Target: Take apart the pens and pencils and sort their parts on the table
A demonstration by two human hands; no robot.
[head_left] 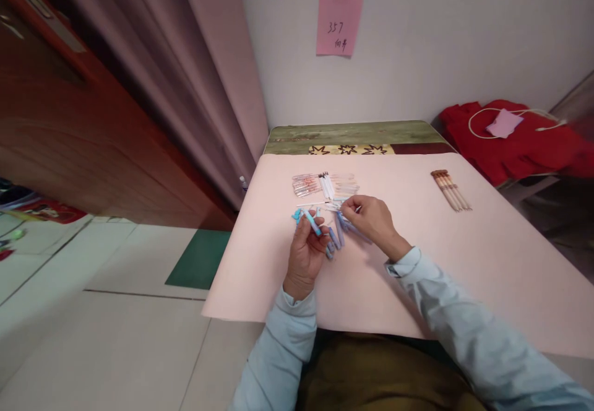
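Observation:
My left hand (305, 251) is closed around a blue pen barrel (312, 222), held just above a pink paper sheet (464, 256) that covers the table. My right hand (374, 219) pinches something small and thin that I cannot make out, right over a loose pile of blue pen parts (338, 236). Beyond the hands lies a row of clear and white pen parts (325, 184). Both arms wear light blue sleeves.
A bundle of brown pens (451, 190) lies at the far right of the sheet. Behind it a red cloth (515, 138) with a white cable sits on a seat. A pink note (338, 25) hangs on the wall. Curtain and wooden door stand left.

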